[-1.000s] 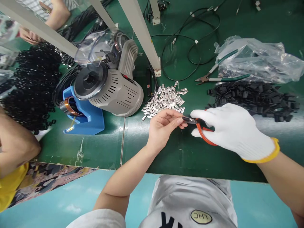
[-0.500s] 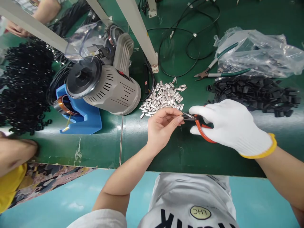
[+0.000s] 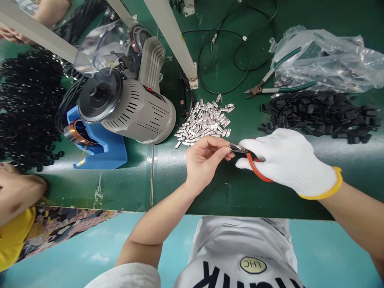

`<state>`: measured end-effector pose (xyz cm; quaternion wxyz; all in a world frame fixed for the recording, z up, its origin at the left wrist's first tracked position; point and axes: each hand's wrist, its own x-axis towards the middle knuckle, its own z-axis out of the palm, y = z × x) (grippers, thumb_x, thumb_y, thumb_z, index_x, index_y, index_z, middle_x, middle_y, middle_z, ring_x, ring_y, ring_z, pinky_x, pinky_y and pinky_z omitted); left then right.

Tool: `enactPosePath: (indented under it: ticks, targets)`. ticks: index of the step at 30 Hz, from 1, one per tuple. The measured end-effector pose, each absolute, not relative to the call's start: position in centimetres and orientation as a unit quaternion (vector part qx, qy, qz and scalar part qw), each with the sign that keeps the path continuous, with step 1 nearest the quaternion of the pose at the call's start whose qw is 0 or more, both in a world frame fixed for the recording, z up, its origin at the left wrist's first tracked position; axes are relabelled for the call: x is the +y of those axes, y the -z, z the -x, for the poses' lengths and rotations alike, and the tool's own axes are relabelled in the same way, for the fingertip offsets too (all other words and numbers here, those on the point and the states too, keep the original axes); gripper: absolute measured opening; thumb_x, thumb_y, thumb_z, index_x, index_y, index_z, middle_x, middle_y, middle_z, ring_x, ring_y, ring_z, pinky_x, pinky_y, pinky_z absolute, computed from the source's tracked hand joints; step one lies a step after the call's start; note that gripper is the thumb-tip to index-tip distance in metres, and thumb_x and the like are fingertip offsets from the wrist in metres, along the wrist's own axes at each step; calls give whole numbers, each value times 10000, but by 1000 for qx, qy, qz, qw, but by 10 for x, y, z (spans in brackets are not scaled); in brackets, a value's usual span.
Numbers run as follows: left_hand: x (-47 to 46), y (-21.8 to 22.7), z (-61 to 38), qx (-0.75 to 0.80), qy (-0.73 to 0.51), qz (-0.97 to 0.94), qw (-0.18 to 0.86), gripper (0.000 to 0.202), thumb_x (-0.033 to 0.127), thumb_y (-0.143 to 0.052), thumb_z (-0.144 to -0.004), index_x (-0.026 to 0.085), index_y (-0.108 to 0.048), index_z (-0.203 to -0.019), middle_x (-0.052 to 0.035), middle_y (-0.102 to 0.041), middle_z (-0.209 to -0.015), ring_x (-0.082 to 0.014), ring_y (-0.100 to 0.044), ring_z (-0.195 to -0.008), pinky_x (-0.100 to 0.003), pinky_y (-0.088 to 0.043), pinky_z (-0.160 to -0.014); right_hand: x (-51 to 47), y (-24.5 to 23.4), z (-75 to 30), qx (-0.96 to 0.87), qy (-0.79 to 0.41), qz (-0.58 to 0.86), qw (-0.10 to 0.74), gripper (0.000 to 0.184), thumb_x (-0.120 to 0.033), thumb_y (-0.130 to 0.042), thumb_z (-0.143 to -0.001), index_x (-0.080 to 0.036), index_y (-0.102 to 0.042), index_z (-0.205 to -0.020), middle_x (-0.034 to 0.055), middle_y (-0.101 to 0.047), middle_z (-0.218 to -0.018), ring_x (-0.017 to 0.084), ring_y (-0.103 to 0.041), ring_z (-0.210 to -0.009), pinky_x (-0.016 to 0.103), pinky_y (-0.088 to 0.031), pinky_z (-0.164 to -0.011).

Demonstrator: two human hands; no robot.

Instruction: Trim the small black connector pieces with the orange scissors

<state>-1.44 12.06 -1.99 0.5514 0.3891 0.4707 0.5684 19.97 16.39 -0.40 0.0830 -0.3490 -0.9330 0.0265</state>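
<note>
My bare left hand (image 3: pixel 204 160) pinches a small piece I cannot make out at its fingertips, just below a pile of small silver metal clips (image 3: pixel 205 120). My right hand (image 3: pixel 288 160), in a white glove with a yellow cuff, grips orange-handled pliers (image 3: pixel 253 164). The pliers' jaws meet my left fingertips above the green table (image 3: pixel 210 192).
A grey cylindrical machine (image 3: pixel 132 108) on a blue base (image 3: pixel 99 144) stands at the left, by a heap of black rings (image 3: pixel 27 104). Black plastic parts (image 3: pixel 318 116), green-handled pliers (image 3: pixel 276 86), a clear bag (image 3: pixel 324 60) and black cables (image 3: pixel 228 56) lie behind. Another person's arm (image 3: pixel 15 192) is at the left.
Both hands stay together at the same spot, the pliers still at my left fingertips. The view has shifted slightly; the other person's arm at the left has moved a little.
</note>
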Motion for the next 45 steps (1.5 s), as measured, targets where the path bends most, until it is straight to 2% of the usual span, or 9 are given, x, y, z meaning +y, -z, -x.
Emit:
enactPosePath:
  ticks: [8,16,22,30,37,40,45]
  targets:
    - [121,19,13,467,-561,-367,576,191,238,-857,-783,147,-705,-852,-16,-723,-749,-136,-731,-642,-244,-605,-606,162,10,-201,-936,-31,338,88,409,-563,-448,-1021,-238,-560,-799,11,-552,-592,193,-442,-543,359,-178,-652]
    - [120,18,8,465,-550,-362,591,201,259,-850,-798,149,-697,-868,-26,-737,-762,-139,-729,-650,-245,-595,-614,163,13,-200,-931,-37,346,110,460,-623,-461,-1002,-241,-608,-793,-10,-440,-524,180,-395,-535,346,-162,-624]
    - [120,20,12,439,-558,-394,584,149,238,-805,-847,165,-693,-913,-24,-738,-776,-135,-723,-673,-257,-594,-644,167,-1,-202,-909,-98,387,120,491,-687,-459,-978,-258,-689,-918,-13,-526,-566,181,-462,-592,324,-210,-632]
    - [121,18,12,440,-543,-399,594,179,275,-793,-861,169,-670,-936,-30,-734,-774,-137,-708,-671,-256,-573,-626,173,-5,-204,-929,-89,345,96,468,-618,-443,-1001,-224,-614,-815,14,-573,-617,177,-443,-598,349,-213,-671]
    - [125,17,12,420,-505,-314,685,266,285,-842,-808,175,-630,-928,-10,-707,-748,-103,-662,-638,-211,-517,-598,174,-1,-203,-930,-77,345,98,466,-647,-453,-985,-238,-565,-792,3,-541,-594,183,-437,-587,353,-200,-668]
    - [126,19,12,408,-494,-294,709,271,284,-843,-803,184,-623,-926,0,-685,-741,-92,-632,-619,-207,-497,-586,174,-4,-203,-932,-83,346,76,435,-613,-468,-986,-238,-559,-784,14,-557,-598,191,-454,-597,354,-198,-667]
    - [126,18,10,426,-520,-315,670,302,283,-870,-768,177,-615,-888,-6,-683,-874,-85,-643,-663,-225,-526,-631,173,-5,-202,-931,-80,351,62,426,-604,-444,-996,-243,-578,-816,40,-592,-630,222,-506,-618,369,-203,-669]
